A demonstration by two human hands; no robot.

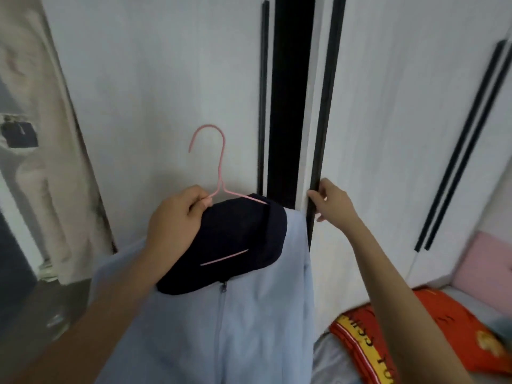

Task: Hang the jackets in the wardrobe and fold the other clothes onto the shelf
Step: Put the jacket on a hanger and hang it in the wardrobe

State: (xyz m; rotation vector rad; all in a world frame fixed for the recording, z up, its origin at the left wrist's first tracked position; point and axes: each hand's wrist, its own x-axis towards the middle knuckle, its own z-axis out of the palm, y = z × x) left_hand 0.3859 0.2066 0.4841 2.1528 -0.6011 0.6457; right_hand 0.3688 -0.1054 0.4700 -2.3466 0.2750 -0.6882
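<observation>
I see the left hand gripping a pink wire hanger just under its hook, in front of the white wardrobe doors. On the hanger hangs a light blue jacket in the near middle. Its collar part is dark navy, and the zipper is closed. The right hand is apart from the left one. Its thumb and fingers hold the black vertical handle of the right door, beside a dark gap between the doors.
</observation>
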